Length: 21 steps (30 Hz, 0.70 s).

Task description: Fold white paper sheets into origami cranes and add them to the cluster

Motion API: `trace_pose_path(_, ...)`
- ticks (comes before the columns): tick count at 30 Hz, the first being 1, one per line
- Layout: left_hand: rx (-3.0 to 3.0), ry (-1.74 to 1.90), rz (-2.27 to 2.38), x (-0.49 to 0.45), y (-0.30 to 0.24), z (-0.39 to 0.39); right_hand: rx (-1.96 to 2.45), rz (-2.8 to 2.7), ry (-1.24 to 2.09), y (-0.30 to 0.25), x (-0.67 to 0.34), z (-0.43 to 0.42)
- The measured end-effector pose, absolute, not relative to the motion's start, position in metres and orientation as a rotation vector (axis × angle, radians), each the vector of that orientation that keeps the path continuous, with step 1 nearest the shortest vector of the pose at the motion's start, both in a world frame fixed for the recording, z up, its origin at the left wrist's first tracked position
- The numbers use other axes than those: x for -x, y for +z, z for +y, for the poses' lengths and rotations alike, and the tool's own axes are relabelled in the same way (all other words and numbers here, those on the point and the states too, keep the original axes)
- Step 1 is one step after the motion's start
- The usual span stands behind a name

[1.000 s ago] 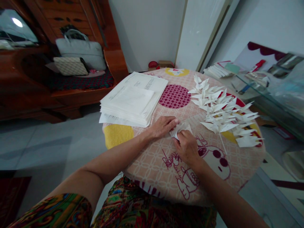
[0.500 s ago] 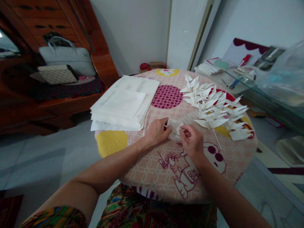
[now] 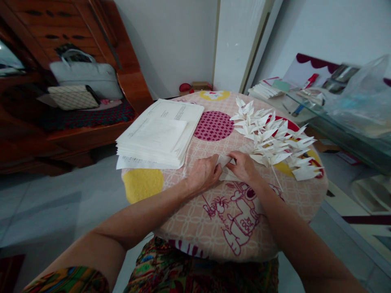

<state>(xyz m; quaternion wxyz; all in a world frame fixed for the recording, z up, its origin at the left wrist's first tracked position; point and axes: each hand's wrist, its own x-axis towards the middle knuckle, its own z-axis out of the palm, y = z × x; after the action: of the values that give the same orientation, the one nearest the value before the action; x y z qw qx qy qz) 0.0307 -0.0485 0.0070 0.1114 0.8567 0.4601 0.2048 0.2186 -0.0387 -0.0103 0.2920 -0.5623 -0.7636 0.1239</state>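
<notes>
A small piece of folded white paper (image 3: 225, 160) is held between my two hands over the middle of the cloth-covered round table (image 3: 180, 215). My left hand (image 3: 205, 171) is closed on its left side, the thumb and fingers pinching it. From the right, my right hand (image 3: 244, 165) grips the upper edge with bent fingers. Part of the paper lies low, near the cloth, and the fingers hide some of its folds. Just beyond my right hand lies a cluster of folded white paper cranes (image 3: 269, 132). To the left rests a stack of printed paper sheets (image 3: 155, 132).
Behind the right side of the table stands a glass-topped shelf (image 3: 336, 122) with papers, a red marker (image 3: 311, 80) and a clear plastic bag (image 3: 363, 97). A wooden bench (image 3: 131, 81) at the left holds a pale handbag (image 3: 85, 75) and a checked pouch (image 3: 73, 97).
My right hand has turned and moved slightly up and left, closer to the left hand. The paper between them now stands partly raised and folded.
</notes>
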Motion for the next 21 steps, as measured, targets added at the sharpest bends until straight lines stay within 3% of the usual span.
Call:
trace_pose_path(12, -2.693, 0.358, 1.263, -0.033, 0.014, -0.066, 1.502, -2.046, 0.048, -0.026, -0.210, -0.045)
trace_pose_path(21, -2.675, 0.354, 1.280, -0.028, 0.013, -0.066, 1.550, -1.982, 0.070, -0.021, -0.213, -0.047)
